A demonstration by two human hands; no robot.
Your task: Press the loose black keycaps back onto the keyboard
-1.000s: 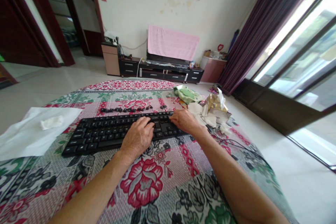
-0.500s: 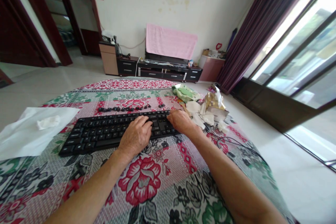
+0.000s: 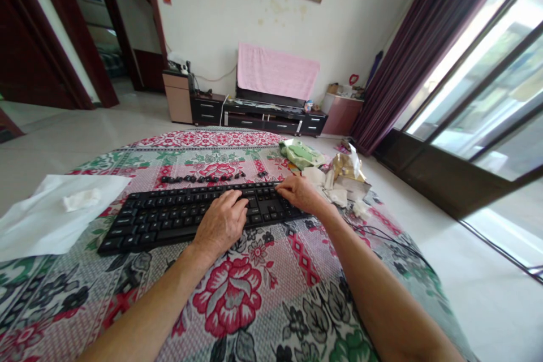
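Note:
A black keyboard [image 3: 169, 215] lies across a round table under a floral cloth [image 3: 237, 300]. My left hand [image 3: 223, 223] rests on the keyboard's middle, fingers curled down onto the keys. My right hand [image 3: 301, 193] sits over the keyboard's right end, fingers bent and touching the keys near the far edge. A row of loose black keycaps [image 3: 207, 177] lies on the cloth just beyond the keyboard. Whether either hand pinches a keycap is hidden.
A white paper sheet [image 3: 46, 220] with a crumpled tissue [image 3: 81, 199] lies at the left. Crumpled wrappers and tissues [image 3: 345, 172] and a green cloth [image 3: 302, 153] sit at the right rear. A cable [image 3: 373, 232] trails off the right side.
Both hands stay on the keyboard with only slight finger shifts; the right hand has edged a little toward the far right corner. The view has wobbled slightly.

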